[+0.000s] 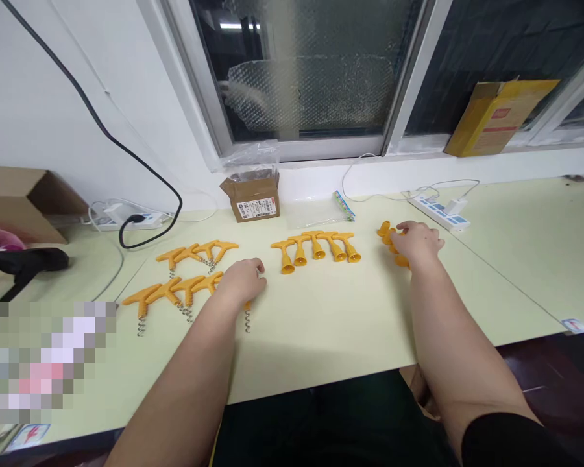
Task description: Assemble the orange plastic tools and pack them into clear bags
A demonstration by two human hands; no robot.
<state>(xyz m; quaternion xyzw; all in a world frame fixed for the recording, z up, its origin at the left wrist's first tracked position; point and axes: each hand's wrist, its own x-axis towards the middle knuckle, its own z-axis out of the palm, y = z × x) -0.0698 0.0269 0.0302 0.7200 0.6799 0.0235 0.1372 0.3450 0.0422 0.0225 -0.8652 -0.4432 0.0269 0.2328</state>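
My left hand (243,282) is at the right end of the front row of yellow T-handled corkscrews (168,292), its fingers curled over one whose metal spiral (248,320) shows below. A second row of corkscrews (189,253) lies behind. In the middle, several yellow T-shaped pieces with flared, hollow ends (318,245) lie side by side. My right hand (418,240) is over a small group of yellow pieces (383,228) at the right, fingers bent down onto them. Its fingertips are partly hidden, and whether it grips one is unclear.
Behind the pieces are an open cardboard box (255,198), a clear plastic bag (311,211) and a power strip (438,211). A black cable (126,152) hangs at the left, near another power strip (148,220). A yellow carton (501,120) leans on the window.
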